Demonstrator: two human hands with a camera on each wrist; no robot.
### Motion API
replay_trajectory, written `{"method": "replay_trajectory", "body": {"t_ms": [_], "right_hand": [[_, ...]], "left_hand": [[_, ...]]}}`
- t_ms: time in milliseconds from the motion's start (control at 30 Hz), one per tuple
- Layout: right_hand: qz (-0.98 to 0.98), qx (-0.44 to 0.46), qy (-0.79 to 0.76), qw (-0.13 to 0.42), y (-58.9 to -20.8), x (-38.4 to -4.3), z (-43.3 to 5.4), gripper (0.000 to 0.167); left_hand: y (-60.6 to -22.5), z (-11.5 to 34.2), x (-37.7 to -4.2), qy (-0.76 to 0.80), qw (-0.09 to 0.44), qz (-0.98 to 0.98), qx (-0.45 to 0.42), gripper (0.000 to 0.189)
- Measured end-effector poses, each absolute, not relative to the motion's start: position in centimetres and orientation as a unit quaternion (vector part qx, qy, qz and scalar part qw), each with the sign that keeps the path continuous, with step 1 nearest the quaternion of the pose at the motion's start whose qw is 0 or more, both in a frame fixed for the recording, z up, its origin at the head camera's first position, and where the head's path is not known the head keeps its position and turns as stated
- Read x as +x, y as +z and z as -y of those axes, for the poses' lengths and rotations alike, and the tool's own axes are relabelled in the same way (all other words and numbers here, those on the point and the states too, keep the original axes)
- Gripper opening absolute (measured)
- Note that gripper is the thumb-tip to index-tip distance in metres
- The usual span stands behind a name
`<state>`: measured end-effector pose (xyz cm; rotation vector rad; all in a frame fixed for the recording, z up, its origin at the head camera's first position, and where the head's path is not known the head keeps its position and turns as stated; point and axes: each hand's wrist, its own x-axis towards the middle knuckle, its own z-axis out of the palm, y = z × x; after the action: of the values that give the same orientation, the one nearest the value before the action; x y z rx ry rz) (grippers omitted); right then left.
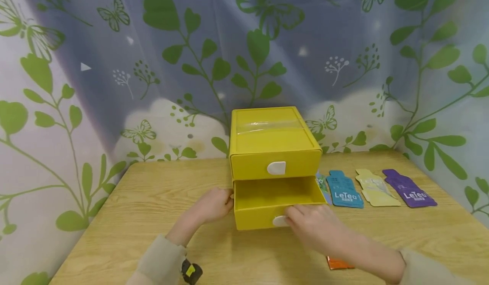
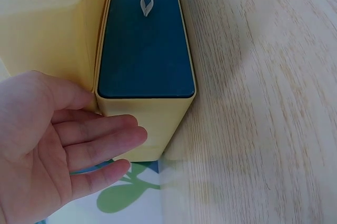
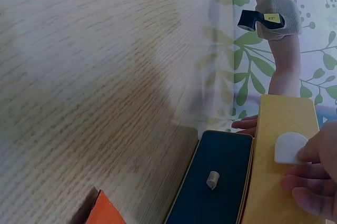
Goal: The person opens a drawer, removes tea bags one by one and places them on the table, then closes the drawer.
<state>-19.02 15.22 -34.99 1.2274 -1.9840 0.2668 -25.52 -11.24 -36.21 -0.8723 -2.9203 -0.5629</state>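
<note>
Head, wrists | yellow cabinet [image 1: 267,144] on bench [image 1: 164,185], its pulled-out drawer [image 1: 253,219] above teal drawer front [image 2: 145,50] | right hand [image 1: 315,225] curled, pinching that drawer's white tab [image 1: 279,221] | left hand [image 1: 214,204], fingers loosely extended, thumb touching cabinet's left side | blue pouch [image 1: 344,190], cream pouch [image 1: 376,190], purple pouch [image 1: 408,190] right of cabinet

Pale beige sleeves [image 1: 162,259], black device [image 1: 196,273] at left forearm, yellow label [image 3: 273,17] on device

You can read "LeTea" on the blue pouch [image 1: 345,190] and the purple pouch [image 1: 409,188]; the pale yellow pouch's [image 1: 376,188] lettering is too faint.
</note>
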Motion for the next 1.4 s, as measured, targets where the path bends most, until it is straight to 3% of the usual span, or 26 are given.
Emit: {"method": "replay_trajectory", "body": {"t_ms": [367,700,800,1000,1400], "right_hand": [[0.778,0.489,0.111,0.38,-34.9,-20.1,-15.4,0.039],[0.778,0.481,0.087,0.394,-34.8,-21.4,-15.5,0.041],[0.781,0.477,0.084,0.394,-34.8,-21.6,-15.3,0.041],[0.784,0.47,0.073,0.399,-34.8,-22.1,-15.2,0.041],[0.806,0.459,0.062,0.369,-35.3,-23.2,-15.3,0.04]], "left_hand": [[-35.9,11.2,-25.4,-0.193,-0.016,0.944,-0.268,0.005],[-35.9,11.2,-25.2,-0.179,-0.064,0.95,-0.246,0.064],[-35.9,11.3,-25.0,-0.173,-0.064,0.951,-0.25,0.074],[-36.3,11.5,-25.2,-0.195,-0.044,0.944,-0.262,0.058],[-36.5,11.4,-25.4,-0.228,-0.012,0.934,-0.276,0.046]]}}
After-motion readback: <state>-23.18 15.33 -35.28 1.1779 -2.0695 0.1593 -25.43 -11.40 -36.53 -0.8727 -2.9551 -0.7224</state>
